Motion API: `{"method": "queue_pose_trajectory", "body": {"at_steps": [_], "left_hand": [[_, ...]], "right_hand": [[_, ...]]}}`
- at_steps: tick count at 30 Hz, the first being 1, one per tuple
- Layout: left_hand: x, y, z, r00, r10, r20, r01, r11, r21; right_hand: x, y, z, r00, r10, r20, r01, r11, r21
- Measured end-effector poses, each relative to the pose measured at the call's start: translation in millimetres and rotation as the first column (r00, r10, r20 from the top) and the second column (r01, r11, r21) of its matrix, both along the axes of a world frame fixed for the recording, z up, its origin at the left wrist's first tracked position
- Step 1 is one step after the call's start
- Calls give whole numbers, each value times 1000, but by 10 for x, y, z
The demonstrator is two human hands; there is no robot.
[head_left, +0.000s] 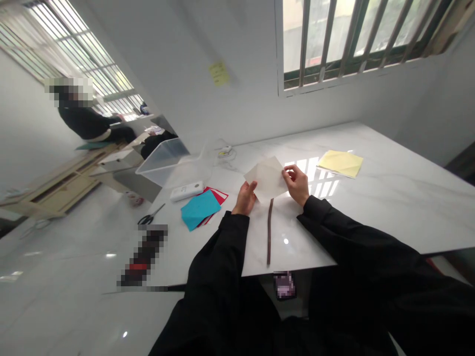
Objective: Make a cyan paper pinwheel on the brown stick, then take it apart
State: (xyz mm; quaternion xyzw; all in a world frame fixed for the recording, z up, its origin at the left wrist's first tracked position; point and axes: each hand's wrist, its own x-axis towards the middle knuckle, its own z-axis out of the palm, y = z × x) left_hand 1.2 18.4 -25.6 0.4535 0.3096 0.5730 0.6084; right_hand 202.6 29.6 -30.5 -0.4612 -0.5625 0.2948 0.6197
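A pale, thin sheet of paper [267,179] is held tilted above the white table, between both hands. My left hand [245,198] grips its lower left edge, thumb on top. At the right edge, my right hand [297,183] pinches the sheet between thumb and fingertips. Below the sheet a thin dark brown strip [269,235] lies on the table, running toward the front edge; its far end meets the paper's lower edge in view. To the left lie teal sheets [200,209] over red and white ones [218,197].
Yellow sheets [340,163] lie at the right. A white box-shaped device [187,191], black scissors [151,215] and a clear plastic bin [174,160] stand or lie on the left. A yellow note [219,73] sticks to the wall. Another person [89,118] sits far left.
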Motion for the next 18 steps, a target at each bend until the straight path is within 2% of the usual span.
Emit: {"method": "queue_pose_trajectory", "body": {"at_steps": [10,14,18], "left_hand": [[39,29,-62,992,110,-65,-115,990,-87],[38,59,-93,992,95,-84,-104,989,-106],[49,51,-87,992,89,-86,-99,988,-117]], "right_hand": [[36,42,-141,989,146,-15,-147,987,-64],[59,61,-174,962,262,-74,-268,958,-104],[66,87,-197,947,305,-105,-315,943,-104]]}}
